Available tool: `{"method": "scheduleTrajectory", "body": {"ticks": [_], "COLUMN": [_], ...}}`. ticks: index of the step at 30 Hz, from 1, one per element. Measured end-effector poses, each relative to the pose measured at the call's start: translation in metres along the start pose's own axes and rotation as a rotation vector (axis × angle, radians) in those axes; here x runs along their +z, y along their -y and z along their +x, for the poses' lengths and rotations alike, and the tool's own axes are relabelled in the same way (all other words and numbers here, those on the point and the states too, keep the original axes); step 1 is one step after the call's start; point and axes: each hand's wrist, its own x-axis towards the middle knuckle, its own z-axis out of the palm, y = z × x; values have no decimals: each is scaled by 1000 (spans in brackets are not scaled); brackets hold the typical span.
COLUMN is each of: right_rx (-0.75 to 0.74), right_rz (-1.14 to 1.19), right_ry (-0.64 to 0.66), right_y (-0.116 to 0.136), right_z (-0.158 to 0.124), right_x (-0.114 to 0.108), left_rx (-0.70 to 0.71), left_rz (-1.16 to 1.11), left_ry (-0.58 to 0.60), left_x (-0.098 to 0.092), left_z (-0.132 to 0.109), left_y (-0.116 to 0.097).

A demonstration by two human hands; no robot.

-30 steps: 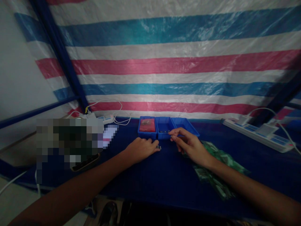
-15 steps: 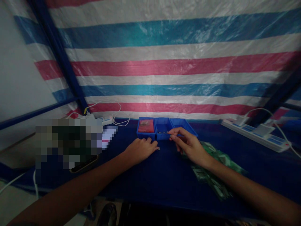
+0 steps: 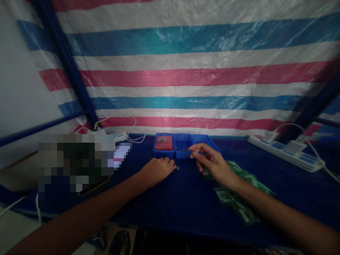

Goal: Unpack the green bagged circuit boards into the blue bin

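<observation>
Pinched closed between thumb and forefinger, the grip of the right hand (image 3: 214, 164) holds a tiny part (image 3: 191, 153) by the front right corner of the middle bin (image 3: 182, 140); whether it touches the rim, I cannot tell. Left of the middle bin and nearer the person, the left hand (image 3: 158, 170) rests palm down on the worktop (image 3: 172, 209), fingers curled; whether its grip holds anything cannot be told. Just beside its fingertips, in front of the middle bin, lies a small piece (image 3: 178, 168). Dark bits (image 3: 182, 150) lie inside the middle bin near its front wall. Just left of it stands the left bin (image 3: 163, 154) with a red packet (image 3: 163, 142) in it; just right, the right bin (image 3: 204, 139). Green packets (image 3: 236, 203) lie heaped right of the middle bin, nearer the person. Well right of it lies a power strip (image 3: 276, 149); behind it hangs a striped sheet (image 3: 170, 76).
</observation>
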Motion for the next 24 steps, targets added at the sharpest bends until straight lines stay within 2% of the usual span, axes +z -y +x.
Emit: {"method": "scheduleTrajectory", "body": {"ticks": [9, 24], "right_rx": [40, 37], "right_rz": [137, 95], "right_ry": [15, 64], "right_y": [-2, -4], "right_z": [2, 2], "right_x": [-1, 0], "left_rx": [-49, -46], "left_rz": [-43, -69], "left_ry": [85, 41], "left_x": [-8, -11], "left_z": [-2, -4], "left_y": [3, 4]}}
